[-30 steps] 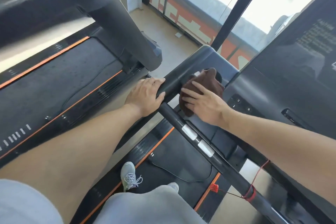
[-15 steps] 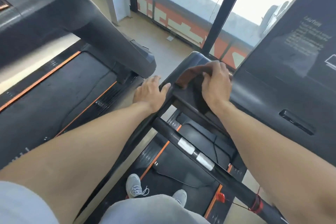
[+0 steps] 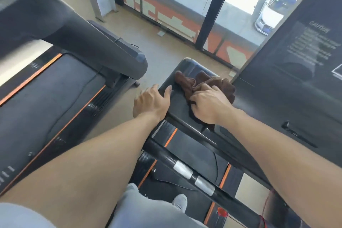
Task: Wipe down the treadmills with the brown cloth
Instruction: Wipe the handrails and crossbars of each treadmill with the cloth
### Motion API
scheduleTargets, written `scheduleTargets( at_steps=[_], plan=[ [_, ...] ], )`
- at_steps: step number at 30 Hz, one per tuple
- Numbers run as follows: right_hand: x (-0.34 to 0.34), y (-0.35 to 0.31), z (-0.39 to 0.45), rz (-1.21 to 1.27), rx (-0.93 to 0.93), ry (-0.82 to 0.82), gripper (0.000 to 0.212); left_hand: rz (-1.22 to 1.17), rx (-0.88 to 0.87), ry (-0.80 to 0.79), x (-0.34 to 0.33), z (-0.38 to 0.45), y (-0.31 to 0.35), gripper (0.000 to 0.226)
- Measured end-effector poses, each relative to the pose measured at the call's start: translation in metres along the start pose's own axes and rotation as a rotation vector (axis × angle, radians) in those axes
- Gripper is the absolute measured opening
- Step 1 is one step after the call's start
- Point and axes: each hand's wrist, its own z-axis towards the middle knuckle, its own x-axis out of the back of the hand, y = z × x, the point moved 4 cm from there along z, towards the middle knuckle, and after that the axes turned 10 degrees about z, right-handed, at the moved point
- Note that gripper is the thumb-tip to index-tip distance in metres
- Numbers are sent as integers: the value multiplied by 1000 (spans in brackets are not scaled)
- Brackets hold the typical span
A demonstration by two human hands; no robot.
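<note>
The brown cloth (image 3: 209, 84) lies bunched on the black left arm of the treadmill console (image 3: 177, 102) I stand on. My right hand (image 3: 211, 105) presses down on the cloth, its fingers curled into the fabric. My left hand (image 3: 151, 102) rests on the outer left edge of the same arm, with the thumb on top and the fingers apart, holding nothing. The dark console screen (image 3: 299, 57) with caution text rises at the right.
A second treadmill (image 3: 55, 89) with orange belt stripes stands on the left, its grey upright (image 3: 88, 42) slanting between the two machines. A handlebar with silver sensor pads (image 3: 192, 176) crosses below my arms. Windows and an orange wall lie ahead, beyond bare floor (image 3: 157, 55).
My right hand has slid the cloth from the arm's front corner back over its flat top, and the cloth has spread out. My left hand stayed on the arm's left edge.
</note>
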Motion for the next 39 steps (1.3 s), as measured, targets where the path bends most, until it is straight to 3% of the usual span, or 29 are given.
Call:
scheduleTargets(
  at_steps=[2,6,9,13,16,21,23,27,29,34,39],
  plan=[
    [-5,-2,-1,-13,11,33,24,4,-1,4,3,-3,0,68],
    [7,5,-1,22,70,-143,27,-5,-1,-7,8,-6,3,65],
    [22,6,-4,-210,152,-231,27,-43,6,-14,8,-7,3,65],
    [25,-6,2,-345,112,-119,39,-25,0,-2,8,-7,2,63],
    [18,-8,7,-243,85,-115,36,-11,-12,9,7,-7,3,62],
    [21,-5,6,-97,167,-300,40,-8,-17,12,9,-8,4,61],
    [29,-5,5,-180,172,-371,37,-31,-5,12,7,-6,1,65],
    [31,-12,4,-518,24,-290,36,-70,3,7,5,-6,1,66],
    [25,-11,4,-469,-29,-258,35,-76,8,9,5,-5,0,62],
    [21,1,11,-170,111,-178,32,-56,-45,56,5,-7,3,47],
    [23,-4,6,-76,176,-345,29,-42,-61,78,7,-7,3,46]
  ],
)
